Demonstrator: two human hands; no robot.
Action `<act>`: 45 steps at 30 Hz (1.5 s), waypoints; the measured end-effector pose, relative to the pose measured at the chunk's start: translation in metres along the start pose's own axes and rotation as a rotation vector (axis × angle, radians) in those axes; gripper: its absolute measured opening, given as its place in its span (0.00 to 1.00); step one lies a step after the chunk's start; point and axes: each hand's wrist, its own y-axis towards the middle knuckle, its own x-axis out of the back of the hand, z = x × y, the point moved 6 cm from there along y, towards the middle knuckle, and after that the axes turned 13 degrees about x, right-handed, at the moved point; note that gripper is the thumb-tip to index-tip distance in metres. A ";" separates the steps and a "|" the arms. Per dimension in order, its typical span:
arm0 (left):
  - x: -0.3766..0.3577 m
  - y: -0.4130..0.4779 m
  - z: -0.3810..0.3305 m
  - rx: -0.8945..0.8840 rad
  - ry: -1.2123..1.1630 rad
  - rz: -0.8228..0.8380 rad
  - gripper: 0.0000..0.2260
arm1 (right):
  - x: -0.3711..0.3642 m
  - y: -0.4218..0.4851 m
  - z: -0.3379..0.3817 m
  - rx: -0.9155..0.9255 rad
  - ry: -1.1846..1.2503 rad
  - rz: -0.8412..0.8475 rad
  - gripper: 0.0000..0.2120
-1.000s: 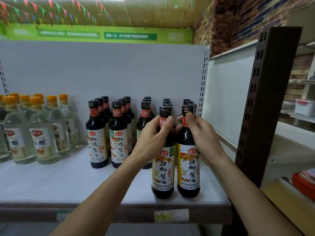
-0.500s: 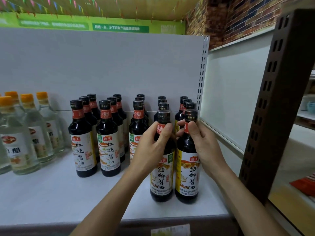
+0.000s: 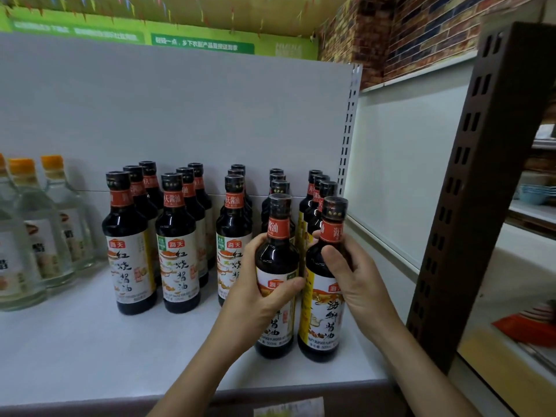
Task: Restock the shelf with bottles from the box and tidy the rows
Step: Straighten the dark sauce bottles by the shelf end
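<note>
Left grip [image 3: 255, 299] is wrapped round the shoulder and upper label of the left bottle [image 3: 276, 257], with the thumb laid across the label. Right grip [image 3: 355, 275] is closed round the shoulder of the right bottle [image 3: 323, 320], thumb in front. Both bottles are stood upright on the shelf [image 3: 90, 356], side by side, just left of the brown post [image 3: 481, 206].

Change: a second ago both were pinched high at the necks. The grips have since been slid down to the shoulders. The pair seems pushed back toward the rows behind [image 3: 279, 188], but the camera was moved too, so this is not certain. Judged: placement done, alignment under way.

Further left of the post, braised soy rows [image 3: 177, 251] are lined up, then clear bottles [image 3: 57, 230].

Not seen:
- The box is out of view.
- Fingers behind the glass are hidden.
- The rows behind the pair are shown mostly as caps; the gap to them cannot be told.
- The clear bottles are blurred and cut at the frame edge.
</note>
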 end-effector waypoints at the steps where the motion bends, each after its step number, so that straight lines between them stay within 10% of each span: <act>1: 0.000 -0.002 0.002 0.013 0.002 0.017 0.36 | -0.001 -0.003 0.001 -0.003 -0.013 0.016 0.27; 8: 0.001 -0.012 0.022 0.065 0.073 0.060 0.31 | 0.004 -0.040 -0.017 -0.147 -0.136 0.126 0.38; 14: 0.002 -0.025 0.049 0.150 0.211 0.021 0.32 | 0.012 -0.070 -0.046 -0.359 -0.359 0.227 0.28; 45: -0.010 0.004 0.066 0.149 0.286 -0.144 0.37 | 0.024 -0.056 -0.079 -0.303 -0.488 0.143 0.29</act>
